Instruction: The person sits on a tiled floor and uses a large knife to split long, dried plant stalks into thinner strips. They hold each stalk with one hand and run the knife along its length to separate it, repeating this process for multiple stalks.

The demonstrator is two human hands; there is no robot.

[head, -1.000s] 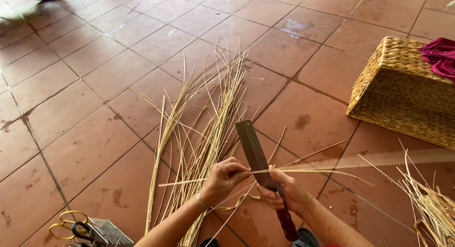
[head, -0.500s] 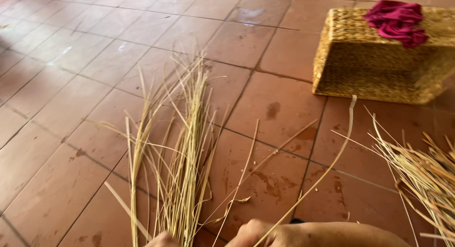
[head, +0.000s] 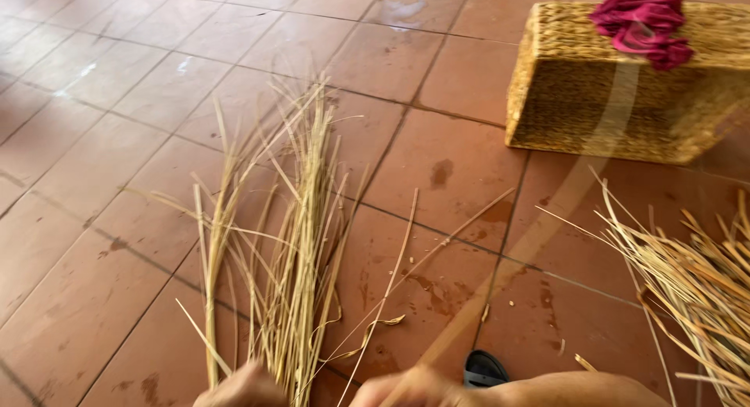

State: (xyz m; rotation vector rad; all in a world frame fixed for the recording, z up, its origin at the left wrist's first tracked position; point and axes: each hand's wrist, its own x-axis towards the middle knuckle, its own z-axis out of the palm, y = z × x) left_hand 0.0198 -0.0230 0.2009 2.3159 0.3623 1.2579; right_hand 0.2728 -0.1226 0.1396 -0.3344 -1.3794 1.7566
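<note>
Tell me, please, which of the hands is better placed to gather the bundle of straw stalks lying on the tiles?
Probably the left hand: it sits at the base of the straw stalks, seemingly touching their lower ends. The right hand lies further right, beside a blurred strand, apart from the bundle.

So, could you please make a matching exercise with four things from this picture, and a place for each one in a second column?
Things:
1. woven basket
2. red cloth
3. middle bundle of straw
4. dark sandal

Places:
A. on top of the basket
B. bottom edge, near the forearm
C. upper right, on the tiled floor
D. centre left, spread on the tiles

Pairs: 1-C, 2-A, 3-D, 4-B
</note>
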